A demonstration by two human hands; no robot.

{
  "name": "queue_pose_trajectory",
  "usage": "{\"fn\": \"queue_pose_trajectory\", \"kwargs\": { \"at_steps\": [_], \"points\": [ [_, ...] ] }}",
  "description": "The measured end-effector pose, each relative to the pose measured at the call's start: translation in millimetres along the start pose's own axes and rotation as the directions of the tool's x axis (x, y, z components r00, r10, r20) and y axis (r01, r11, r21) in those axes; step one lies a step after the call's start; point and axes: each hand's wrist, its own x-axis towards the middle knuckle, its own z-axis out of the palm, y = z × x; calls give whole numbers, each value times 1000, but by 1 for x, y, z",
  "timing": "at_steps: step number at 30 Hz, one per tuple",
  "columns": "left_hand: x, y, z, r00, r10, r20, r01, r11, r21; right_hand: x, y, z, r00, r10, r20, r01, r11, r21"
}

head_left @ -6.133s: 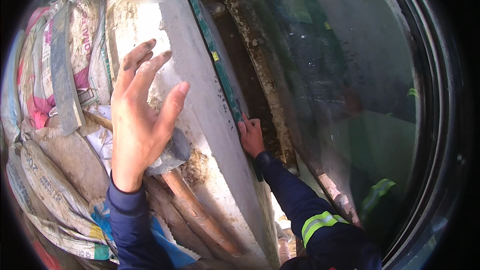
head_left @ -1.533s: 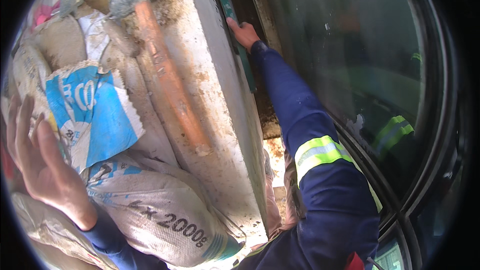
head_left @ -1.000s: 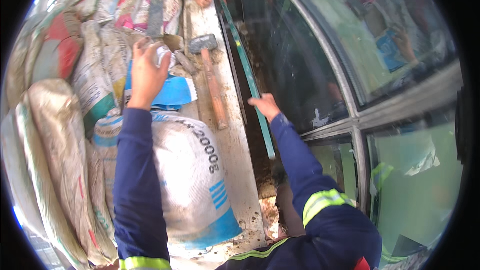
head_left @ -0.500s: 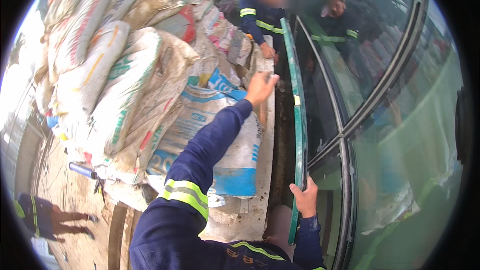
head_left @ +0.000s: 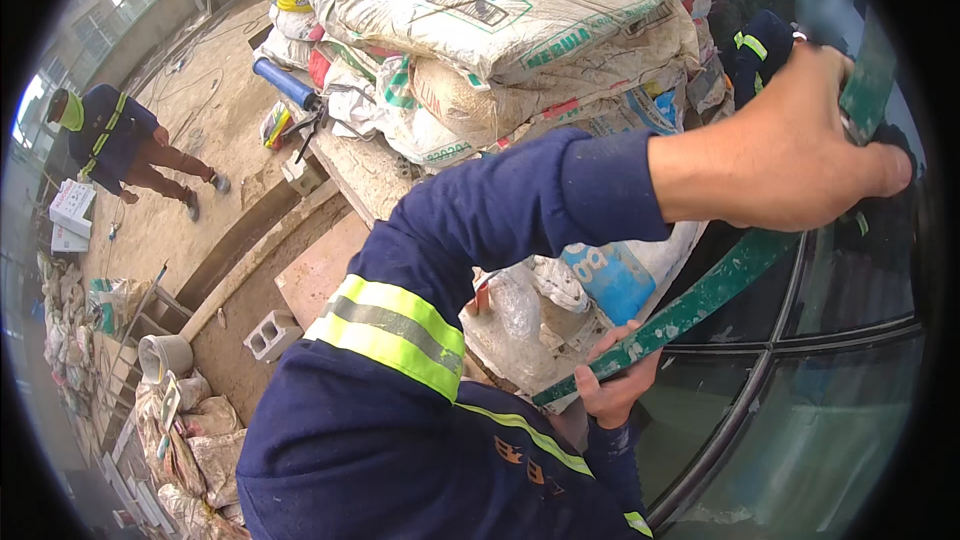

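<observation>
A long green straightedge (head_left: pixel 700 305), spattered with mortar, runs diagonally from lower middle to upper right along a dark glass window (head_left: pixel 800 420). My left hand (head_left: pixel 790 140) reaches across in a blue sleeve with a reflective band and grips the bar's upper part. My right hand (head_left: pixel 615 380) is closed around its lower end. Under my left arm, a grey ledge (head_left: pixel 520 350) carries a blue and white bag (head_left: pixel 620 280) and crumpled plastic.
A tall pile of cement sacks (head_left: pixel 520 20) fills the top centre. A person in blue workwear (head_left: pixel 120 140) walks on the ground far below at left; another worker's sleeve (head_left: pixel 760 45) shows at upper right. Below lie a concrete block (head_left: pixel 270 335), a bucket (head_left: pixel 165 355) and more sacks.
My view has swung left and down, bringing in the ground below. My left hand has left the ledge by the sacks and gripped the bar's upper part. My right hand keeps the lower end.
</observation>
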Motion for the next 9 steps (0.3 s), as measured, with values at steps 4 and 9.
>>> {"fn": "queue_pose_trajectory", "kwargs": {
  "at_steps": [4,9],
  "points": [
    [-38,117,-89,986,70,-153,-8,927,375,25,-7,54,933,-168,317,139,984,112],
    [-102,207,-211,909,210,-361,110,712,693,16,-13,110,802,-271,532,125,948,294]
  ]
}}
